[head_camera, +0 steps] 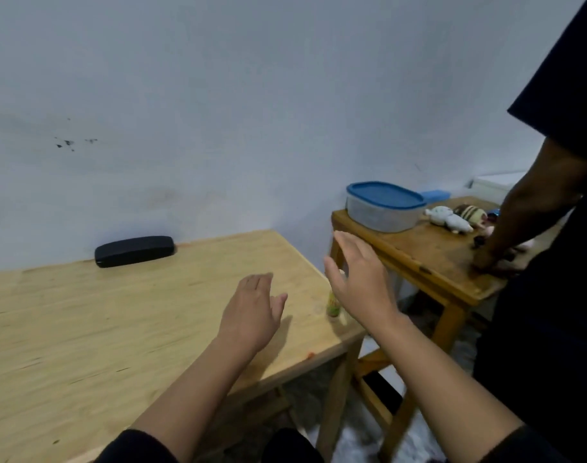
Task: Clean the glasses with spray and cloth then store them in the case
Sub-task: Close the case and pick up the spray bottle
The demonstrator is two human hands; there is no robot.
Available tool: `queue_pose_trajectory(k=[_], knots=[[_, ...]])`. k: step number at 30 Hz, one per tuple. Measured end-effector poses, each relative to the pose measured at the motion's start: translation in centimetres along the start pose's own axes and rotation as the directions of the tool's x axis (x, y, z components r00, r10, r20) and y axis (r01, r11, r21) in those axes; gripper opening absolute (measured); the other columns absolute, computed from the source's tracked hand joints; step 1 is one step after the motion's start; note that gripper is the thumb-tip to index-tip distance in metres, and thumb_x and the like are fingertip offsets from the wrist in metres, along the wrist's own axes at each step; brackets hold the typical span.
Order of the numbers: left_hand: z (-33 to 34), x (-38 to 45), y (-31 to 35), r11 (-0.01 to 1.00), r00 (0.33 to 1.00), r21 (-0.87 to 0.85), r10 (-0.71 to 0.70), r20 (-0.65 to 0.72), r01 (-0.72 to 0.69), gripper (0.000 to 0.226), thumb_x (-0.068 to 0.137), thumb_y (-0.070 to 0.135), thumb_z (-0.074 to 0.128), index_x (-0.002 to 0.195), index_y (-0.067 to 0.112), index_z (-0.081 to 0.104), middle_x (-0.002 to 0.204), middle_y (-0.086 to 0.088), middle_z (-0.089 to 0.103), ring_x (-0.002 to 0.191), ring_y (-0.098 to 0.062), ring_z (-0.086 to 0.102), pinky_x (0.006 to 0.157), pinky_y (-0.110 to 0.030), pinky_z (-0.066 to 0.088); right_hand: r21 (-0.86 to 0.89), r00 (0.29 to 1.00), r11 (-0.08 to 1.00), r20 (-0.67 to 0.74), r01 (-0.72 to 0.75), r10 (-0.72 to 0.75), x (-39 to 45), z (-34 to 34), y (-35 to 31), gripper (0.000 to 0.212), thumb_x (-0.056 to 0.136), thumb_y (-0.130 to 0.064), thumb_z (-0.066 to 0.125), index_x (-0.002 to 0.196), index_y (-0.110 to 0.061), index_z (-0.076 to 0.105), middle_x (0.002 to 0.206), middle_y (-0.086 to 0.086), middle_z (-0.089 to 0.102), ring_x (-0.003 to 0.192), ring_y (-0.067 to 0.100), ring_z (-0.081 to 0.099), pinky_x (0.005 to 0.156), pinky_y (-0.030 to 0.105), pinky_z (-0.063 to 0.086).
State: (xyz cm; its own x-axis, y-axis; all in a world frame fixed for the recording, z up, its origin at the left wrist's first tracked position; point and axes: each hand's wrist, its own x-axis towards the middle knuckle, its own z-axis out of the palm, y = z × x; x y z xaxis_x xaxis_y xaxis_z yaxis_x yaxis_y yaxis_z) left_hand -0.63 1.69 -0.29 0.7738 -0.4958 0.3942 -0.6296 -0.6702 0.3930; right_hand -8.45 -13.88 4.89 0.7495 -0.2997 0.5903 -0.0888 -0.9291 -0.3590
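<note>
Both forearms reach in from the bottom edge, dark sleeves at the wrists' near ends. Left hand [252, 312] hovers palm down over the pale wooden table [84, 329], its fingers [262, 282] loosely together and slightly curled, holding nothing. Right hand [359, 279] is raised higher near the table's right edge, palm facing left, fingers [348, 245] extended and a little apart, also empty.

Just behind the right hand's wrist, a small bottle [333, 304] with a yellow-green label stands upright on the table near its right edge; its top is hidden by the hand. A black case [135, 251] lies closed at the far edge of the table, against the white wall [218, 95], well apart from both hands. Glasses and cloth cannot be made out.

To the right stands a second, darker wooden table [429, 255]. It carries a clear box [382, 208] with a blue lid and, beside it, some small plush toys [452, 220]. Another person in dark clothing stands at the right edge, an arm [532, 208] reaching down to that second table.
</note>
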Motion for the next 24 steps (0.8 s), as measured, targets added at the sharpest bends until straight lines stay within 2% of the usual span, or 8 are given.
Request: queue_pose_trajectory(k=[3, 6, 14, 19, 22, 24], knots=[[2.5, -1.1, 0.3, 0.999, 0.994, -0.023, -0.021, 0.109, 0.023, 0.052, 0.095, 0.039, 0.040, 0.139, 0.014, 0.033, 0.143, -0.006, 0.040, 0.134, -0.020, 0.031, 0.111, -0.027, 0.022, 0.115, 0.995, 0.989, -0.039, -0.090, 0.095, -2.8, 0.8, 1.6, 0.049, 0.093, -0.029, 0.050, 0.139, -0.013, 0.039, 0.143, 0.005, 0.044, 0.132, 0.015, 0.037, 0.101, 0.017, 0.025], [4.1, -1.7, 0.4, 0.998, 0.985, -0.045, -0.028, 0.169, 0.036, 0.052, 0.094, 0.040, 0.040, 0.139, 0.016, 0.035, 0.144, -0.004, 0.040, 0.134, -0.018, 0.032, 0.112, -0.029, 0.026, 0.193, 0.981, 0.966, -0.053, -0.174, 0.187, -4.7, 1.8, 2.7, 0.049, 0.092, -0.027, 0.054, 0.138, -0.012, 0.042, 0.143, 0.007, 0.045, 0.133, 0.017, 0.039, 0.103, 0.021, 0.028], [5.3, -1.4, 0.2, 0.991, 0.983, -0.092, -0.079, 0.167, 0.095, 0.049, 0.091, 0.041, 0.046, 0.135, 0.020, 0.040, 0.139, -0.002, 0.046, 0.128, -0.018, 0.039, 0.107, -0.030, 0.032, 0.336, 0.937, 0.881, 0.017, -0.334, 0.349, -5.2, 4.5, 3.8, 0.052, 0.089, -0.025, 0.058, 0.138, -0.017, 0.042, 0.139, 0.005, 0.049, 0.127, 0.017, 0.045, 0.103, 0.031, 0.037], [6.2, 0.5, 2.4, 0.973, 0.989, -0.204, -0.089, 0.121, 0.112, 0.046, 0.088, 0.035, 0.055, 0.131, 0.024, 0.047, 0.131, -0.004, 0.055, 0.121, -0.020, 0.048, 0.102, -0.030, 0.037, 0.474, 0.915, 0.794, 0.070, -0.380, 0.396, -4.7, 5.2, 4.0, 0.055, 0.086, -0.014, 0.063, 0.136, -0.022, 0.044, 0.130, 0.000, 0.058, 0.106, -0.003, 0.051, 0.090, 0.017, 0.043], [7.2, 1.5, 3.5, 0.965, 0.991, -0.237, -0.093, 0.100, 0.114, 0.042, 0.088, 0.033, 0.056, 0.128, 0.026, 0.051, 0.128, -0.002, 0.058, 0.117, -0.019, 0.051, 0.099, -0.030, 0.039, 0.546, 0.911, 0.743, 0.101, -0.386, 0.399, -4.6, 5.7, 4.4, 0.055, 0.084, -0.007, 0.064, 0.134, -0.022, 0.047, 0.122, -0.001, 0.062, 0.088, -0.020, 0.056, 0.079, 0.001, 0.044], [7.8, 2.0, 3.5, 0.961, 0.990, -0.244, -0.109, 0.087, 0.127, 0.035, 0.089, 0.032, 0.055, 0.124, 0.026, 0.055, 0.123, 0.001, 0.062, 0.112, -0.016, 0.054, 0.095, -0.029, 0.042, 0.575, 0.911, 0.722, 0.112, -0.384, 0.396, -4.5, 5.8, 4.7, 0.053, 0.083, -0.005, 0.064, 0.132, -0.020, 0.049, 0.119, -0.001, 0.063, 0.087, -0.026, 0.054, 0.076, -0.002, 0.042]])
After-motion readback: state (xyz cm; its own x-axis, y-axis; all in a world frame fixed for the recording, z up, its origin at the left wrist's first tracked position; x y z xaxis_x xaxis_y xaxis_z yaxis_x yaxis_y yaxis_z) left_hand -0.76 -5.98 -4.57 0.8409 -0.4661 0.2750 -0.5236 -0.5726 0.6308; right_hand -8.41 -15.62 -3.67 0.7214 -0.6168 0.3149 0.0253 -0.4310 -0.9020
